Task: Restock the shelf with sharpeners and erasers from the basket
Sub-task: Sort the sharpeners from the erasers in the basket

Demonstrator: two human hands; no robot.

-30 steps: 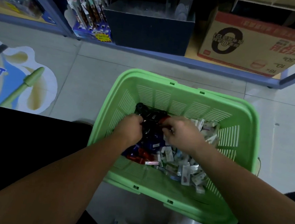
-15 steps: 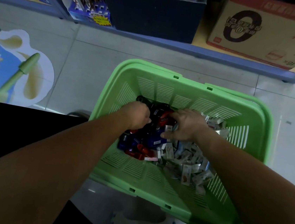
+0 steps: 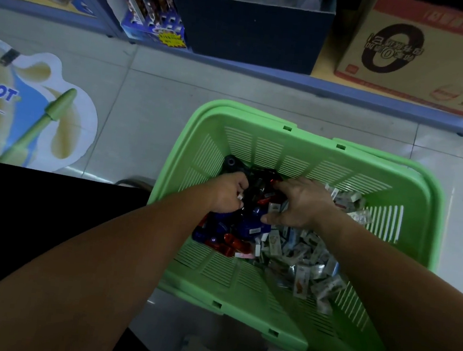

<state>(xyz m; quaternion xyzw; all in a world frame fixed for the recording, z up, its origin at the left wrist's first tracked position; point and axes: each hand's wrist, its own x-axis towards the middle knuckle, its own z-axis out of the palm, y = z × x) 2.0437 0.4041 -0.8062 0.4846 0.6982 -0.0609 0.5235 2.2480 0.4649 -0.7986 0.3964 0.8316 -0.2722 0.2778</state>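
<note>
The slatted green basket (image 3: 409, 224) looks matt plastic, the floor tiles (image 3: 157, 103) glossy, the box (image 3: 423, 47) plain cardboard.

Right hand (image 3: 299, 203) spread wider over sharpeners (image 3: 250, 226), left hand (image 3: 226, 193) closed tighter on some

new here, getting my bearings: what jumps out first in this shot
A bright green basket fills the middle. Inside, the left hand curls round dark blue and red sharpeners, the right hand spreads beside pale wrapped erasers. A cardboard box sits on the low shelf behind.
</note>
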